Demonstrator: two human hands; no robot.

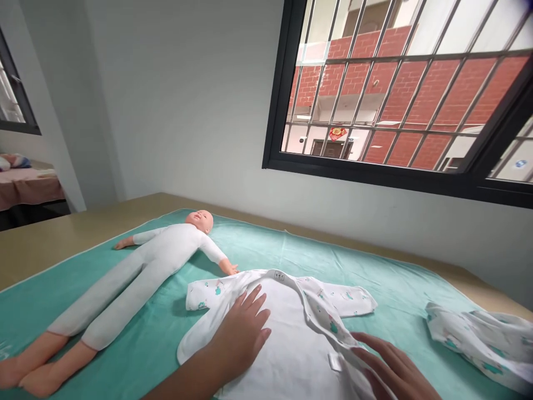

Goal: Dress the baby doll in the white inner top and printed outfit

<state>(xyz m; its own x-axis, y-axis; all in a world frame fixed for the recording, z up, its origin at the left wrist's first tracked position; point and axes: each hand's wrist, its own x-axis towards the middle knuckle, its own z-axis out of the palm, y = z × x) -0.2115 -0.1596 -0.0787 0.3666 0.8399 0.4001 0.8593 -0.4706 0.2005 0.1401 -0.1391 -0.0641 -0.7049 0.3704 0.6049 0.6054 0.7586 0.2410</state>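
A white baby top (291,328) with small green prints lies opened out on a teal cloth (270,250). My left hand (244,330) rests flat on its left half, fingers spread. Fingers stretched out, my right hand (393,369) lies on the top's right front flap near a small white tab. A baby doll (137,272) in a white suit lies on its back to the left, one hand almost touching the top's collar.
A second printed white garment (483,339) lies crumpled on the cloth at the right. The cloth covers a tan table (62,233) set against a grey wall. A barred window (400,94) is above on the right.
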